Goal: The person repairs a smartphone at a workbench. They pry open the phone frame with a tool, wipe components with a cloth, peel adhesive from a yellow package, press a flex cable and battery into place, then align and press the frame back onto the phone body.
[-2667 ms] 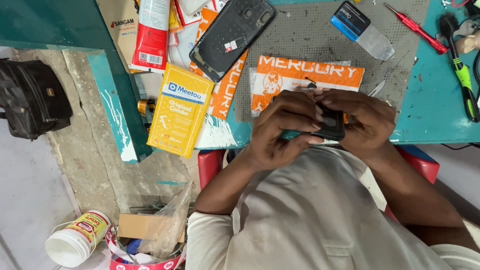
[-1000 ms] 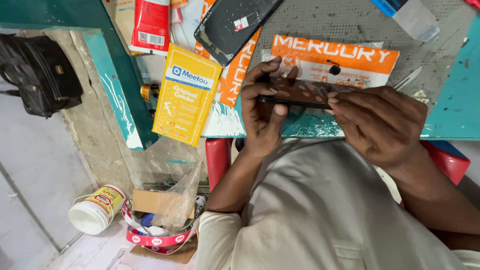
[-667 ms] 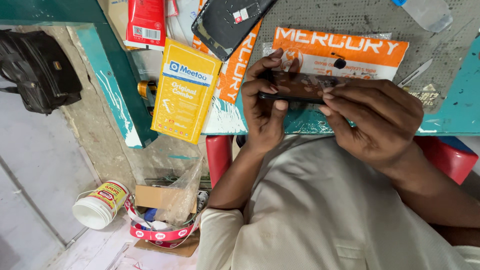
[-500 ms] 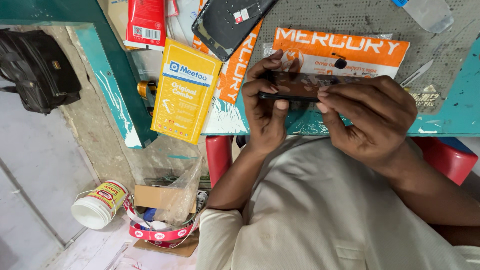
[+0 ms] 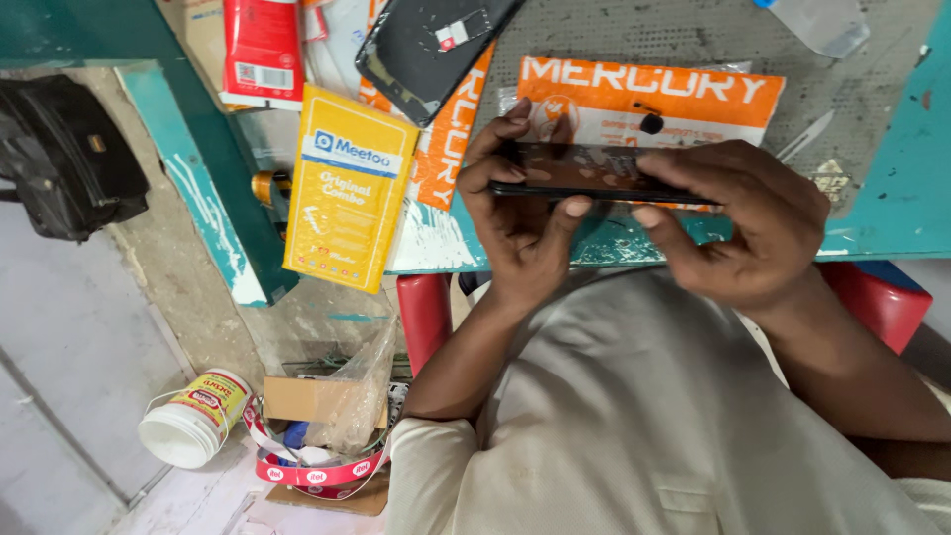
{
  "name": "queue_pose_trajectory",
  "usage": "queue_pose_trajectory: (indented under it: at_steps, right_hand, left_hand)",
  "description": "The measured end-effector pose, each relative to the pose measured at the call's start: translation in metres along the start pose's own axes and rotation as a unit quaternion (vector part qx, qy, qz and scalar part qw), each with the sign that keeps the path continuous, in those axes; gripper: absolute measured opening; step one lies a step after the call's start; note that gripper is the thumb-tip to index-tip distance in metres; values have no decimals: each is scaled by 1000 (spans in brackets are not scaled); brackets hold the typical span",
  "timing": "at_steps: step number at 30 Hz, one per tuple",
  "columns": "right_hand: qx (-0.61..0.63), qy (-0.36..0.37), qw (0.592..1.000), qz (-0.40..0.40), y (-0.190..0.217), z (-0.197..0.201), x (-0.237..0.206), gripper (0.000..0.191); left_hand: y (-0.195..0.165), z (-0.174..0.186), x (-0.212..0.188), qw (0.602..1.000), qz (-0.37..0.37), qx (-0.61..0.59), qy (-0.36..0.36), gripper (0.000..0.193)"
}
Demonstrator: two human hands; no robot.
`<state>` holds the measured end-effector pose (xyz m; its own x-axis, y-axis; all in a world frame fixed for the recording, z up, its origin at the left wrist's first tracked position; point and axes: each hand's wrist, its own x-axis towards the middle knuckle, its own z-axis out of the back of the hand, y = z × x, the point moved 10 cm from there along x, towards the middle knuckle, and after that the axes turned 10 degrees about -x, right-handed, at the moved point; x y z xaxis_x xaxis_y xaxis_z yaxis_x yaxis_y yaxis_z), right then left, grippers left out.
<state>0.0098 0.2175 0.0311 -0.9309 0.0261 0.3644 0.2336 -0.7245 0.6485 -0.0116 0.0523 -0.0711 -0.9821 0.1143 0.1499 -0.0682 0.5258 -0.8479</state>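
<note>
Fingers (image 5: 555, 213) of the left hand (image 5: 520, 223) and right hand (image 5: 738, 233) pinch a thin dark phone panel (image 5: 594, 173) edge-on above the counter (image 5: 892, 188), apparently mid-job, with the black back cover (image 5: 426, 50) lying apart

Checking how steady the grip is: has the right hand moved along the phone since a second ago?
Yes. The right hand slid left along the phone, over the orange packet.

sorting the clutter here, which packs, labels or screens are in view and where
Yellow pack: flat, blue label, overhanging the bench edge, left.
Orange pack: flat, white lettering, behind the hands.
Red pack: top left, white label.
Dark phone: thin slab, held by left hand and right hand.
</note>
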Motion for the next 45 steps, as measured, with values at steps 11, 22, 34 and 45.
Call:
queue_pose_trajectory:
  at_steps: [11, 22, 34, 45]
  right_hand:
    - [50, -9, 999, -2, -12, 1, -16, 19]
    - [70, -39, 997, -3, -25, 9, -26, 13]
    - [84, 19, 994, -61, -50, 19, -23, 21]
    - [47, -60, 995, 58, -5, 62, -20, 26]
  left_hand:
    - [-1, -2, 1, 1000, -2, -21, -9, 48]
    - [-1, -6, 1, 999, -12, -26, -14, 46]
    - [-2, 0, 10, 986, 90, -115, -81, 37]
    - [-19, -30, 28, 962, 131, -239, 7, 33]
